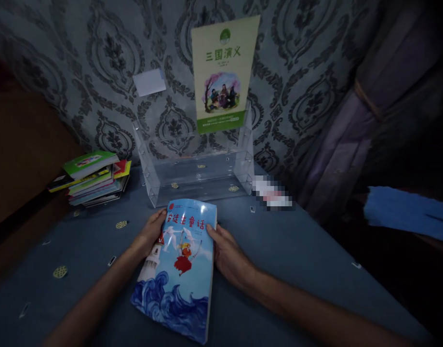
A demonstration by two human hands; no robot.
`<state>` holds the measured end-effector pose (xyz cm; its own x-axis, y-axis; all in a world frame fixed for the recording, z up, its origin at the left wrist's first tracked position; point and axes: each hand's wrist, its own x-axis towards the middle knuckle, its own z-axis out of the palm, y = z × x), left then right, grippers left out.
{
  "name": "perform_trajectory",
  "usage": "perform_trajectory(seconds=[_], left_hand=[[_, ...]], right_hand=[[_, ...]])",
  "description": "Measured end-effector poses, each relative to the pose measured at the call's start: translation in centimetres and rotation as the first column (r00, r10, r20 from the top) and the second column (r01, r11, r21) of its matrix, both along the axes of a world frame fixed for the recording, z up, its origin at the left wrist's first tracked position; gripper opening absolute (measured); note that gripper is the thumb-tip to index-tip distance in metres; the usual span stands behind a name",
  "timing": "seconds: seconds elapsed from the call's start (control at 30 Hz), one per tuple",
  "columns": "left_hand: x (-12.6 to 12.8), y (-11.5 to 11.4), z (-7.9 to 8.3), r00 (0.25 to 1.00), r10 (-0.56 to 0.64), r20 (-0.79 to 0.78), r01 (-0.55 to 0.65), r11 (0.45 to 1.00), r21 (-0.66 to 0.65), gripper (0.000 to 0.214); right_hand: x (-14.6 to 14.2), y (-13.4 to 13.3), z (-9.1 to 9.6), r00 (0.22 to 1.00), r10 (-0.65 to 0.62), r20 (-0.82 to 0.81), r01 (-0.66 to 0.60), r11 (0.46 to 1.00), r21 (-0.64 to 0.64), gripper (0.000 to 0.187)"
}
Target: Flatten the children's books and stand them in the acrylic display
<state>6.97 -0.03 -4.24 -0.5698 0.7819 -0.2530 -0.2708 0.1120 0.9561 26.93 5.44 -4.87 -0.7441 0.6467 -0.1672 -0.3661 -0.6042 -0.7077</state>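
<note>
A blue paperback book [192, 255] with red Chinese lettering, a figure in red and dark waves on its cover is held between both hands, tilted with its front toward me. My left hand [154, 231] grips its left edge, fingers tucked behind. On the right edge, my right hand [230, 250] is closed with the thumb over the cover. Just beyond the book stands a clear acrylic rack [192, 176] with stepped sides. A pale green book [224, 91] with a picture of several figures rests upright in the rack's top tier.
A stack of books [94, 180], topped by a green one, lies at the left on the blue tablecloth [279, 250]. Right of the rack is a blurred-out white packet [272, 192]. Patterned wallpaper stands behind, with a tied purple curtain [358, 111] at the right.
</note>
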Motion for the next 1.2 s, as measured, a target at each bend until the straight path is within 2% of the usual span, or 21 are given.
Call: perform_trajectory(seconds=[0.07,0.1,0.13,0.2,0.27,0.3,0.33,0.37,0.43,0.53,0.63,0.83,1.07,1.2], left_hand=[[-0.9,0.4,0.1,0.971,-0.034,-0.235,0.036,0.999,0.003,0.027],[-1.2,0.6,0.3,0.917,-0.066,-0.393,0.064,0.998,-0.018,0.028],[-1.4,0.7,0.6,0.826,-0.108,-0.553,0.094,0.994,-0.054,0.029],[-1.4,0.8,1.3,0.553,-0.205,-0.807,0.114,0.979,-0.171,0.03],[-0.5,0.4,2.2,0.242,-0.299,-0.923,0.052,0.954,-0.295,0.032],[0.2,0.1,2.6,0.122,-0.332,-0.936,0.006,0.943,-0.333,0.032],[1.0,-0.3,2.9,0.042,-0.354,-0.934,-0.033,0.934,-0.356,0.033],[2.0,-0.8,3.1,0.005,-0.368,-0.93,-0.048,0.929,-0.367,0.035],[3.7,-1.8,3.2,0.018,-0.377,-0.926,0.011,0.926,-0.377,0.046],[5.6,-3.0,3.0,0.099,-0.387,-0.917,0.159,0.915,-0.37,0.076],[6.4,-3.4,3.3,0.173,-0.421,-0.89,0.216,0.898,-0.383,0.091],[6.6,-3.5,5.5,0.326,-0.49,-0.809,0.231,0.871,-0.435,0.092],[5.9,-3.6,6.3,0.33,-0.483,-0.811,0.304,0.868,-0.393,0.081],[5.3,-3.6,6.7,0.334,-0.526,-0.782,0.312,0.845,-0.435,0.079]], right_hand=[[0.1,0.1,0.1,0.999,0.036,-0.028,-0.037,0.999,-0.03,0.042],[0.2,0.2,0.1,0.997,0.064,-0.042,-0.066,0.997,-0.038,0.039],[0.2,0.2,0.1,0.994,0.093,-0.054,-0.095,0.994,-0.043,0.037],[0.3,0.4,0.1,0.989,0.135,-0.059,-0.138,0.989,-0.051,0.034],[0.4,0.5,0.0,0.987,0.151,-0.046,-0.153,0.987,-0.055,0.035],[0.4,0.5,-0.1,0.987,0.153,-0.04,-0.155,0.986,-0.054,0.036],[0.4,0.6,-0.1,0.988,0.152,-0.038,-0.154,0.987,-0.051,0.037],[0.4,0.6,-0.1,0.988,0.15,-0.04,-0.152,0.987,-0.047,0.038],[0.4,0.6,-0.1,0.987,0.152,-0.051,-0.154,0.987,-0.04,0.039],[0.3,0.6,0.0,0.984,0.169,-0.062,-0.171,0.985,-0.029,0.037],[0.2,0.6,0.1,0.977,0.195,-0.084,-0.195,0.981,-0.002,0.037],[0.1,0.6,-0.1,0.968,0.227,-0.11,-0.226,0.974,0.02,0.041],[0.5,0.7,0.4,0.94,0.307,-0.146,-0.301,0.952,0.062,0.036],[0.6,0.8,0.6,0.913,0.361,-0.19,-0.351,0.933,0.081,0.038]])
